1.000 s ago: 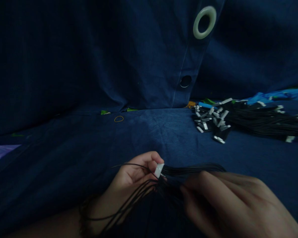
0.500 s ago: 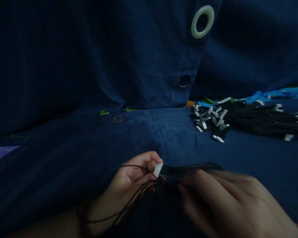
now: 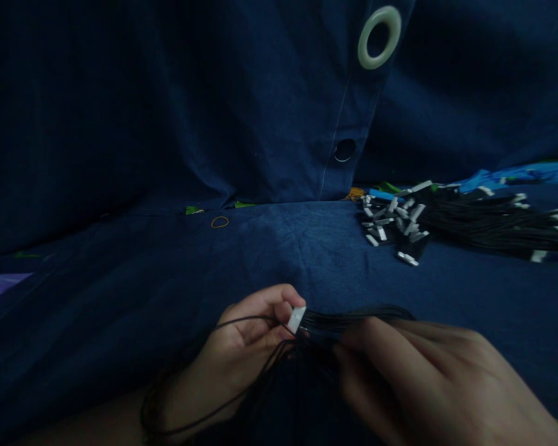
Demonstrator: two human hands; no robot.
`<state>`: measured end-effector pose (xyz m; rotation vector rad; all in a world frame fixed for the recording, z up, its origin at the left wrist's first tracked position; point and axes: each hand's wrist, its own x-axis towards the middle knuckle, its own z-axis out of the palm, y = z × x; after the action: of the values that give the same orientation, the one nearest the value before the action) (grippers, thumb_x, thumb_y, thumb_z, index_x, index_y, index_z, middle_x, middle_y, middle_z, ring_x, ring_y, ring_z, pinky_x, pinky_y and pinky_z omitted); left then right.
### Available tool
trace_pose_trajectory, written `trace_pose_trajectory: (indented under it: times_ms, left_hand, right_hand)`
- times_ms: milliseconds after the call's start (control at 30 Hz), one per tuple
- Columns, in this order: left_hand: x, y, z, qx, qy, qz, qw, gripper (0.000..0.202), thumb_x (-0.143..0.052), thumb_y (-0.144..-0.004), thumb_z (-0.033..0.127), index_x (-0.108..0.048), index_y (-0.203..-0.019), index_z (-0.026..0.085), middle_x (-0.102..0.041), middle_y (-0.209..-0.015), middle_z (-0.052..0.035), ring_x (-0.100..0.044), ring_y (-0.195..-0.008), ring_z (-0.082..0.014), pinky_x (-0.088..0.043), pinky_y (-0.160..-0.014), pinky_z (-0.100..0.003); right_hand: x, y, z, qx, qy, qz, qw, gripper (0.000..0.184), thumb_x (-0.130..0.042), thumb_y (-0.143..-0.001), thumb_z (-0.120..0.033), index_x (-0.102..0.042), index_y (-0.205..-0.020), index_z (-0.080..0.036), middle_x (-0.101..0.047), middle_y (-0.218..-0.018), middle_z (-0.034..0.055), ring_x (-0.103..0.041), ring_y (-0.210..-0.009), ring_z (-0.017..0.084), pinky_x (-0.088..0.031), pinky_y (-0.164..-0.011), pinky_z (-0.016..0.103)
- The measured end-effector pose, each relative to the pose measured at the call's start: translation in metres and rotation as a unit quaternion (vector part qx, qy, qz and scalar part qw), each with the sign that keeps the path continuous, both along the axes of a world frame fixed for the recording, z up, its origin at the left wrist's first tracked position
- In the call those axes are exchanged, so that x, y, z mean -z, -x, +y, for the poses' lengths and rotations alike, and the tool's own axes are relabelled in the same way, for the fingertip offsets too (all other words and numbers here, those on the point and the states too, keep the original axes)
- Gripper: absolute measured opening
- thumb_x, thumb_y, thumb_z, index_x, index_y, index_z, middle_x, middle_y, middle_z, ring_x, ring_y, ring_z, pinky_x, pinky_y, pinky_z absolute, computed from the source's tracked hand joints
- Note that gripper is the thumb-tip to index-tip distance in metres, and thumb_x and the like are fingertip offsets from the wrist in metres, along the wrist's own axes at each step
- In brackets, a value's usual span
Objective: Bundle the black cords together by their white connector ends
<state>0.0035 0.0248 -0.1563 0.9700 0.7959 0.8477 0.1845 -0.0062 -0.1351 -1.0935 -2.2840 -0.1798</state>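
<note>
My left hand (image 3: 242,344) pinches a white plug connector (image 3: 296,319) between thumb and fingers, palm turned up. From the connector a bundle of thin black wires (image 3: 353,314) runs right, passing behind my right hand (image 3: 437,371). That hand is closed, its thumb and forefinger pressed together at the dark wires just right of the connector; what exactly lies in its fingertips is too dark to make out. A few loose black wires (image 3: 214,410) loop left and down over my left wrist.
Black cables with white connectors (image 3: 474,220) lie piled at the right, blue cables (image 3: 530,173) behind them. An orange rubber band (image 3: 220,222) rests on the dark blue cloth (image 3: 279,248). Beyond hangs a curtain (image 3: 260,111) with a pale ring (image 3: 379,38). Purple material (image 3: 2,288) shows far left.
Both hands keep nearly the same place and grip. The loose black wires over my left hand and wrist have shifted and sagged downward.
</note>
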Motion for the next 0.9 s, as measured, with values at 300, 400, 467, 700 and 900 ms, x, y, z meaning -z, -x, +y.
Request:
trace_pose_trajectory:
  times_ms: [300,400,467,700,900]
  left_hand:
    - [0.0061,-0.0008,-0.001,-0.019,-0.009,-0.022,1.0,0.02,-0.069,-0.065,0.021,-0.062,-0.084,0.021,-0.054,-0.069,0.0035,-0.047,-0.059,-0.0046,-0.035,-0.052,-0.012]
    - [0.0081,-0.0004,0.0003,-0.009,-0.027,-0.009,1.0,0.021,-0.068,-0.067,0.026,-0.062,-0.086,0.022,-0.054,-0.07,0.0034,-0.047,-0.061,-0.005,-0.036,-0.054,-0.012]
    - [0.0081,-0.0002,0.0008,0.003,-0.028,-0.014,1.0,0.021,-0.068,-0.067,0.026,-0.062,-0.087,0.023,-0.054,-0.07,0.0036,-0.046,-0.06,-0.0044,-0.035,-0.053,-0.012]
    - [0.0081,-0.002,-0.0019,0.035,-0.041,-0.002,0.999,0.017,-0.062,-0.073,0.023,-0.06,-0.09,0.022,-0.054,-0.071,0.0032,-0.045,-0.063,-0.0052,-0.036,-0.056,-0.013]
    - [0.0051,-0.0022,-0.0022,0.03,-0.033,0.012,0.999,0.017,-0.063,-0.072,0.026,-0.06,-0.088,0.021,-0.052,-0.069,0.0041,-0.043,-0.06,-0.0039,-0.034,-0.053,-0.012]
  right_hand:
    - [0.0018,0.0009,-0.0012,0.001,-0.015,0.002,1.0,0.021,-0.039,-0.079,-0.014,-0.044,-0.059,-0.02,-0.046,-0.045,-0.0055,-0.042,-0.036,0.008,-0.023,-0.038,0.024]
    - [0.0019,0.0018,-0.0015,-0.002,-0.011,0.001,1.0,0.022,-0.038,-0.079,-0.013,-0.045,-0.059,-0.02,-0.046,-0.045,-0.0054,-0.042,-0.036,0.009,-0.024,-0.039,0.024]
    - [0.002,0.0027,-0.0009,-0.005,-0.002,0.002,1.0,0.021,-0.039,-0.079,-0.013,-0.046,-0.061,-0.02,-0.047,-0.047,-0.0053,-0.043,-0.038,0.009,-0.025,-0.039,0.024]
    - [0.0027,0.005,0.0019,-0.035,0.048,0.004,0.998,0.019,-0.041,-0.084,-0.015,-0.046,-0.066,-0.021,-0.05,-0.054,-0.0047,-0.045,-0.045,0.012,-0.026,-0.043,0.025]
    - [0.0054,0.0053,0.0007,-0.035,0.053,-0.013,0.998,0.017,-0.04,-0.083,-0.012,-0.048,-0.069,-0.018,-0.051,-0.058,-0.0014,-0.044,-0.047,0.013,-0.028,-0.045,0.025]
